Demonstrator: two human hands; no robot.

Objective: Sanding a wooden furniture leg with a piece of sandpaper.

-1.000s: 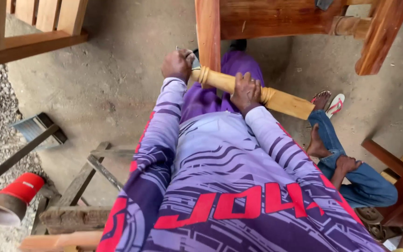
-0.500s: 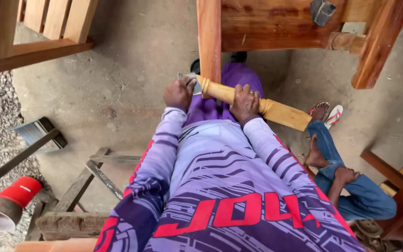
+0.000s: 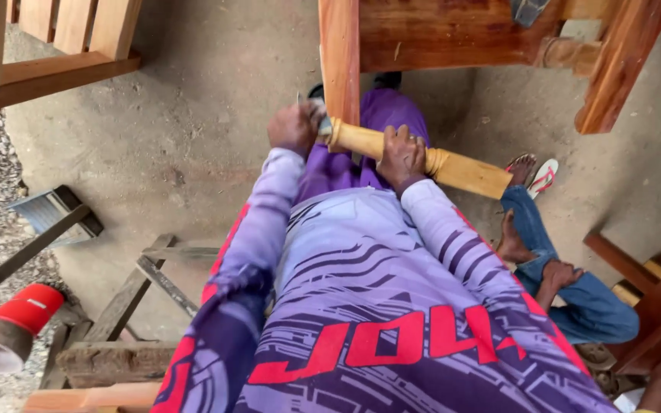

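The right hand (image 3: 401,155) is gripping a turned wooden leg (image 3: 421,158), fingers curled fully over its round shaft just past the ringed collar, while the left hand (image 3: 294,126) is closing around a small metal tool (image 3: 317,115) at the leg's near end, where it is meeting the upright wooden post (image 3: 340,61) of a furniture frame (image 3: 453,34); what kind of tool it is cannot be told. The leg is lying crosswise between the two hands, its squared far end jutting out to the right of the right hand and pointing toward a sandalled foot (image 3: 533,172) of another person sitting on the concrete floor (image 3: 193,138). The piece is looking like solid, stiff hardwood, fairly weighty for its length, smooth and bare, so the round part is likely giving a slippery hold and the collar or the squared end a surer one. Both arms are reaching forward and down in long purple patterned sleeves, elbows slightly bent. Well to the left of the left hand, a red-banded metal cone (image 3: 11,325) is lying near loose timber offcuts (image 3: 128,294).
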